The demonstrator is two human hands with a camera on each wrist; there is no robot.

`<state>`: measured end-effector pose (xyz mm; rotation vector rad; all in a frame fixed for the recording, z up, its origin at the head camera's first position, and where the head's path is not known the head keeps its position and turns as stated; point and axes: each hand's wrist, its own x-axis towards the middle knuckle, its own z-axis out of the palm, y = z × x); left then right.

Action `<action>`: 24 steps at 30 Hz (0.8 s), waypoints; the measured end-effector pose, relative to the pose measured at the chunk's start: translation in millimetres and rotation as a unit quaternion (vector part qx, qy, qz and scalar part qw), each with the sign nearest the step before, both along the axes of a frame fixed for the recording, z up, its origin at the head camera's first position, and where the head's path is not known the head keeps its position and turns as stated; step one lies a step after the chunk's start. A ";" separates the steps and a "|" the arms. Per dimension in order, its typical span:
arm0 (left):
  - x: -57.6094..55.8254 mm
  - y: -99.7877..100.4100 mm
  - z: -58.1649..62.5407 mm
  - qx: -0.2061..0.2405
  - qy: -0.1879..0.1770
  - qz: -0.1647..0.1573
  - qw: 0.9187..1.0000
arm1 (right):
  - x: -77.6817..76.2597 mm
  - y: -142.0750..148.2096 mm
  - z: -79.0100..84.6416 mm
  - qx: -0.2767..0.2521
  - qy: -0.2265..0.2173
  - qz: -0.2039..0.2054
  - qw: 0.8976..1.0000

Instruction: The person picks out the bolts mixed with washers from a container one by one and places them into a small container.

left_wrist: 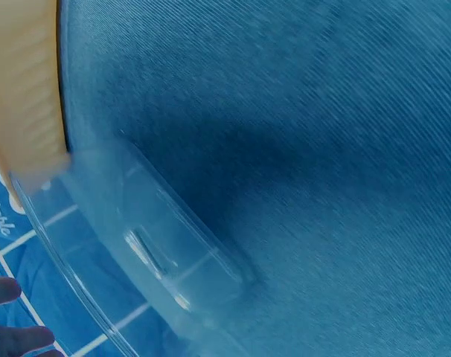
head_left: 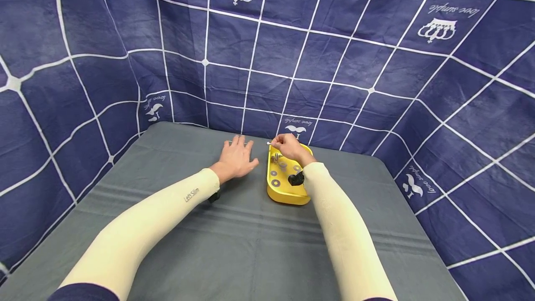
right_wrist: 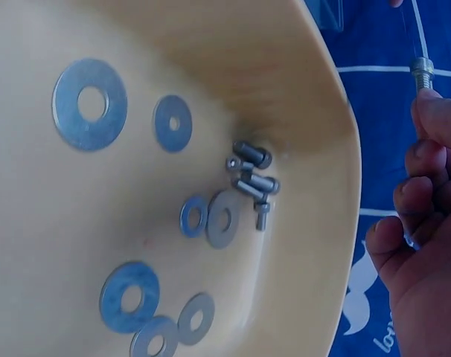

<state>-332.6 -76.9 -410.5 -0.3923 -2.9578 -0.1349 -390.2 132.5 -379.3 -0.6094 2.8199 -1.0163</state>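
Note:
My right hand (head_left: pixel 288 147) pinches a small metal socket-head bolt (right_wrist: pixel 422 68) between thumb and fingertips, its head sticking out, over the far end of a yellow tray (head_left: pixel 288 197). Flat metal washers (right_wrist: pixel 68 104) of several sizes lie in this tray, with a cluster of bolts (right_wrist: pixel 261 183) near its far wall. To the left, my left hand (head_left: pixel 235 159) stretches toward the back with fingers spread and straight. A clear plastic container (left_wrist: pixel 199 249) shows in the left wrist view, with the left fingertips (left_wrist: pixel 28 338) near its far side.
A grey cloth (head_left: pixel 225 245) covers the table. Blue curtain with white lines (head_left: pixel 267 45) stands behind the table and on both sides, close to its back edge.

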 end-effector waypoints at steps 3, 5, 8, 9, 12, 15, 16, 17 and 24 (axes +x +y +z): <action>-0.4 -7.2 -0.6 -0.003 0.001 0.006 1.000 | 0.3 -5.8 2.0 0.000 0.004 0.012 1.000; 0.8 -12.2 -0.1 -0.002 0.000 0.009 1.000 | 0.6 -9.5 3.1 0.000 0.003 0.016 1.000; 1.3 -19.2 -0.1 0.003 0.000 0.011 1.000 | -0.1 -14.7 3.6 -0.004 0.000 0.023 1.000; 1.4 -21.5 -0.2 0.004 0.000 0.012 1.000 | -0.5 -16.4 3.6 -0.006 0.000 0.024 1.000; -0.1 -27.5 -1.9 0.009 0.003 0.014 1.000 | -2.2 -20.2 3.0 -0.005 0.008 0.026 1.000; -1.1 -33.3 -3.5 0.012 0.004 0.015 1.000 | -3.5 -24.0 2.3 0.000 0.014 0.024 1.000; -1.2 -35.0 -3.7 0.013 0.005 0.016 1.000 | -3.9 -25.5 1.9 0.003 0.017 0.025 1.000; -1.1 -36.6 -4.0 0.014 0.005 0.017 1.000 | -4.1 -27.1 1.6 0.005 0.018 0.025 1.000; 1.4 -48.2 -6.4 0.020 0.006 0.022 1.000 | -3.2 -40.4 -1.4 0.005 0.018 0.028 0.999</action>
